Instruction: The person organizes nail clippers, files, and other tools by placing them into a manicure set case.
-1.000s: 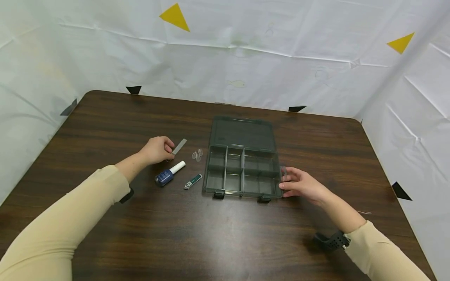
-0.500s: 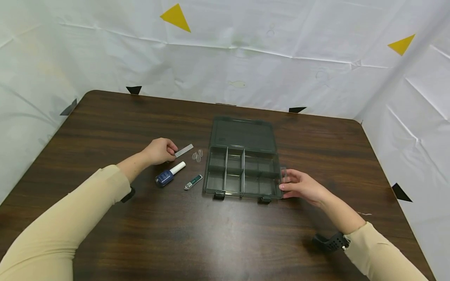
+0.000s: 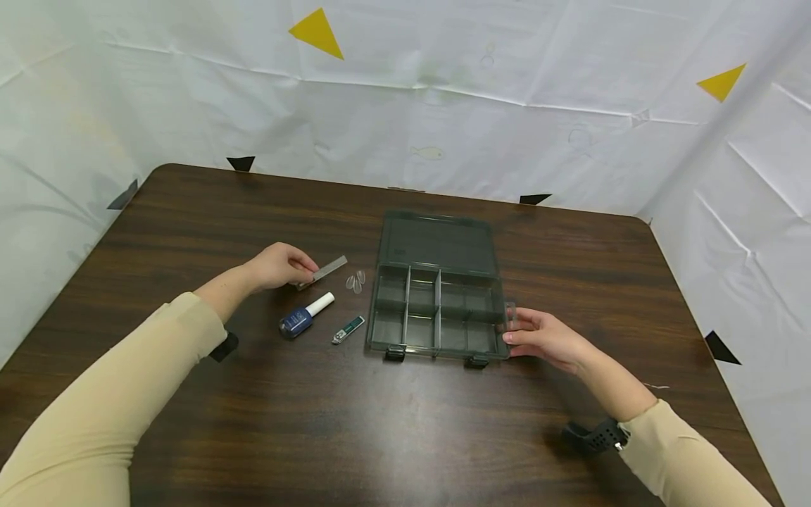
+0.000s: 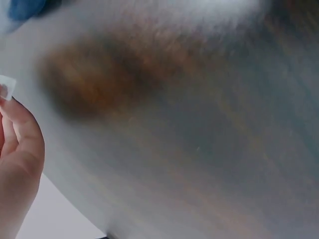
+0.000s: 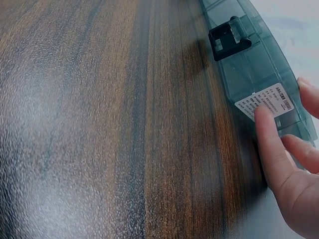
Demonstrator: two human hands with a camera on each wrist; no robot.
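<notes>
Label (image 5: 264, 100) on box (image 5: 249, 64) side under right hand (image 5: 291, 164), right wrist view only

Setting: a staged recording booth, not a lived-in room. White sheeting (image 3: 443, 105) forms the back and side walls around the table; creases and fold lines show in it. Yellow triangle markers (image 3: 315, 32) are fixed high on the sheeting, and black triangle markers (image 3: 241, 163) sit low along the table's edge line, left, rear and right. A single dark wood-grain table (image 3: 380, 436) with rounded corners fills the enclosure. A dark wrist strap (image 3: 595, 435) with a mounted unit is worn below the cream sleeve (image 3: 690, 465). On the table lie only a few small manicure items and a compartment box (image 3: 437, 310).
</notes>
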